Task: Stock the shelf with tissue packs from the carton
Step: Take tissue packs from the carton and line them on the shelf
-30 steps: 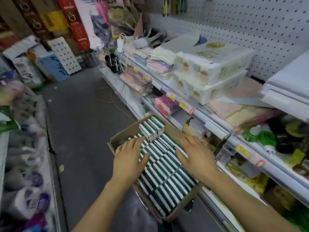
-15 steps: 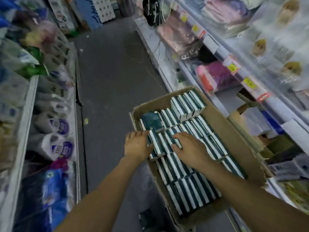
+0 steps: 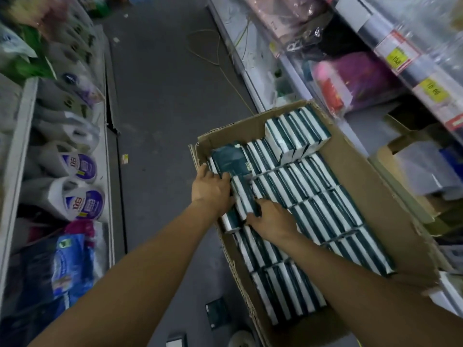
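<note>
In the carton (image 3: 363, 171), both hands (image 3: 213, 194) (image 3: 273, 219) clamp a few tissue packs (image 3: 244, 196) between them at the left wall; light, soft, slick-wrapped, best squeezed by the end faces

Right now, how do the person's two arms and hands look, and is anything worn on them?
Both forearms are bare as far as the picture shows: no sleeves, no gloves. The left hand and the right hand show no watch, bracelet or ring that I can see. The fingers are uncovered. The upper arms are out of the picture, so a short sleeve cannot be excluded.
</note>
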